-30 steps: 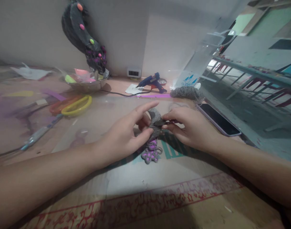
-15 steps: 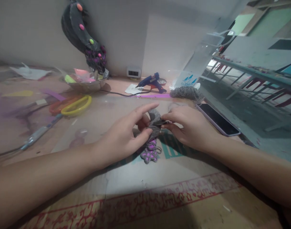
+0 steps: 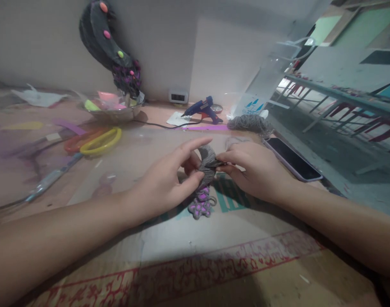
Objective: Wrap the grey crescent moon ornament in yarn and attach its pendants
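My left hand (image 3: 174, 175) is closed on a grey yarn-wrapped piece (image 3: 208, 172), its thumb pressed to the near side and its index finger stretched above. From the piece's lower end hangs, or lies just below, a purple-and-grey patterned part (image 3: 201, 204) with a small grey loop at its side. At the right edge of the yarn, my right hand (image 3: 252, 166) pinches something thin and dark between thumb and index finger. Whether that is a yarn strand or a small tool, I cannot tell. Its other fingers are curled out of sight.
Behind my hands stand a blue glue gun (image 3: 199, 107), a grey yarn skein (image 3: 250, 123) and a phone (image 3: 292, 158). To the left lie yellow-handled scissors (image 3: 102, 143), a pen-like corded tool (image 3: 50, 179) and a bowl (image 3: 113, 114) of colourful scraps beneath a dark curved ornament (image 3: 102, 38).
Both hands keep nearly the same hold. The dark fold at the yarn's upper part looks slightly different, and the view has shifted a little.
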A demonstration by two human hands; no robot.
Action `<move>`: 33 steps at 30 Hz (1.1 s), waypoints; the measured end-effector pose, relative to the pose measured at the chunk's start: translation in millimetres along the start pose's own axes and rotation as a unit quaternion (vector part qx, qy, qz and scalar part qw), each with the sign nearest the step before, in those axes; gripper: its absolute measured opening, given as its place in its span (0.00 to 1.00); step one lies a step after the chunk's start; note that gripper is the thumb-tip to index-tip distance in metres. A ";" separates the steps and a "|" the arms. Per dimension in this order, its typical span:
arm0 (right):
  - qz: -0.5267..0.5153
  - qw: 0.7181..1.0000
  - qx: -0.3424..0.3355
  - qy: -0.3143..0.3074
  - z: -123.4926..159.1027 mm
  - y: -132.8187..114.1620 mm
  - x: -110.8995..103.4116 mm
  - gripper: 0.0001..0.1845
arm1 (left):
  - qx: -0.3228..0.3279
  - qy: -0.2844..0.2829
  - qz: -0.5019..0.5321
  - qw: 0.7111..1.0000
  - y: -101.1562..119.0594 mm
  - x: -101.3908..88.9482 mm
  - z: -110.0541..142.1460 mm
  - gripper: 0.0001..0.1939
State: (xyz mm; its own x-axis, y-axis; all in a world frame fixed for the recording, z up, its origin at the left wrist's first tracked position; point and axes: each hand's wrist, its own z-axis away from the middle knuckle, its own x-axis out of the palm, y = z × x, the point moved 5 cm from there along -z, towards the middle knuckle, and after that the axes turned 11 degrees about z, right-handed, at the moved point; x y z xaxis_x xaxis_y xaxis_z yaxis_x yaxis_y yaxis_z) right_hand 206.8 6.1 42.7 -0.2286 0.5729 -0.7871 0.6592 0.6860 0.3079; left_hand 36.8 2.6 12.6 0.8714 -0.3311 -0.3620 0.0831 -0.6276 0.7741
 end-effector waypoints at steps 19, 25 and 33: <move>0.046 0.999 0.003 -0.003 0.8 -2.0 -1.4 0.09 | -0.012 0.013 -0.006 1.000 0.9 -2.0 -1.2 0.30; 0.036 0.999 0.014 -0.007 1.9 -1.1 -0.5 0.10 | -0.015 0.008 -0.005 1.000 -0.1 -0.6 -2.2 0.29; 0.024 0.999 0.030 -0.030 0.4 -2.0 -0.1 0.11 | -0.009 0.004 -0.004 1.000 -0.5 -0.3 -0.8 0.29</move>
State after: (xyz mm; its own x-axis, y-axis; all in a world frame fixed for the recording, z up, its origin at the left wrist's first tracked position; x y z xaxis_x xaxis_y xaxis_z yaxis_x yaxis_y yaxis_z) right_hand 205.8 4.5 42.0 -0.1533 0.5755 -0.8033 0.7111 0.6287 0.3147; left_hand 36.9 3.6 12.7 0.8742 -0.3203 -0.3649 0.0993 -0.6176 0.7802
